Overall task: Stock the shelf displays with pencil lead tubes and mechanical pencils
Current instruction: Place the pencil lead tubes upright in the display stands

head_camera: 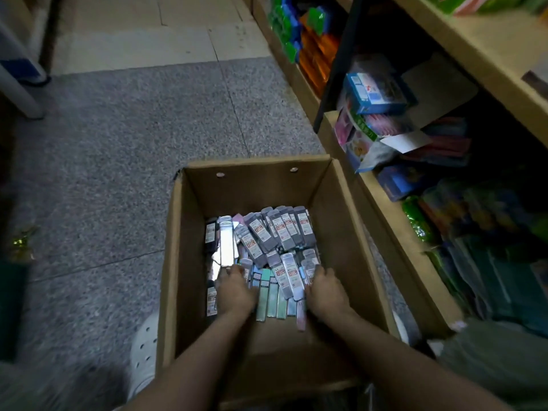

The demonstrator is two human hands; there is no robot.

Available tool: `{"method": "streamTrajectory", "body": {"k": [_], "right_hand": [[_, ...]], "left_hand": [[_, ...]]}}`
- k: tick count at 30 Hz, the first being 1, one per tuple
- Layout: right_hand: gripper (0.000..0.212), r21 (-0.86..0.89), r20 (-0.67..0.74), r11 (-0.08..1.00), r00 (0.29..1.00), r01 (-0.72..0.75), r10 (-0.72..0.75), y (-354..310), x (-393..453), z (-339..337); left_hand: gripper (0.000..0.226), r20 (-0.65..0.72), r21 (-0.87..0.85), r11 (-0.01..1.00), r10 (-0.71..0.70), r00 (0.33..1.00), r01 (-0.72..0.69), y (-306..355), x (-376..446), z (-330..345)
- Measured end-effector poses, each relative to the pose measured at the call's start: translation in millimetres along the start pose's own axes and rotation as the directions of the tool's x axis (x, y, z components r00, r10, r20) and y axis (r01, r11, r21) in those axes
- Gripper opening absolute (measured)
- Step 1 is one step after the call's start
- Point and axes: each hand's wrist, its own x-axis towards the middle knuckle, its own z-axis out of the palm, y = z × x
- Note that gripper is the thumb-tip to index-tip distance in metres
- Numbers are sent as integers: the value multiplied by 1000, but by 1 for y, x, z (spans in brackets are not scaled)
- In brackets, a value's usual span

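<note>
An open cardboard box (178, 262) stands on the floor in front of me. Several flat pencil lead tubes (275, 232) lie piled in its bottom, grey ones with red-and-white labels at the back and pale green and blue ones (268, 295) nearer me. Both my hands reach into the pile. My left hand (235, 292) lies on the left side, fingers curled down among the silvery tubes. My right hand (326, 289) is at the right side, fingers curled into the tubes. The fingertips of both are buried, so what they hold is hidden.
Wooden shelves (385, 209) rise on the right, packed with coloured packets, boxes (373, 93) and orange and green goods (314, 48). Speckled grey floor (118, 149) spreads left of the box. My white shoe (143, 351) stands beside the box's near left corner.
</note>
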Motion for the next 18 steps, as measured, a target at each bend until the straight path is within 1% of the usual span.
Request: {"method": "streamTrajectory", "body": {"k": [2,5,7,9,13,16,18], "right_hand": [[54,-63,22,998,1000,2,0,-2,10,10],[66,-132,3,990,999,41,-41,-3,17,20],[66,-128,-20,989,997,76,-79,2,18,23],[60,-114,-44,989,994,93,-98,8,19,24],[56,-12,-61,995,993,102,-103,14,15,20],[53,108,-34,993,998,47,-43,21,8,19],[49,132,-11,991,1000,21,-20,27,4,20]], "left_hand": [[51,-41,50,999,17,999,-15,-8,5,9],[49,-111,155,979,152,982,-134,-15,6,18],[47,-134,183,965,212,968,-186,-19,5,21],[46,-140,173,958,252,958,-227,-23,4,23],[51,-133,97,971,230,964,-218,-21,-3,28],[55,-108,88,983,167,980,-158,-19,-16,35],[52,-81,95,988,133,988,-125,-19,-22,40]]}}
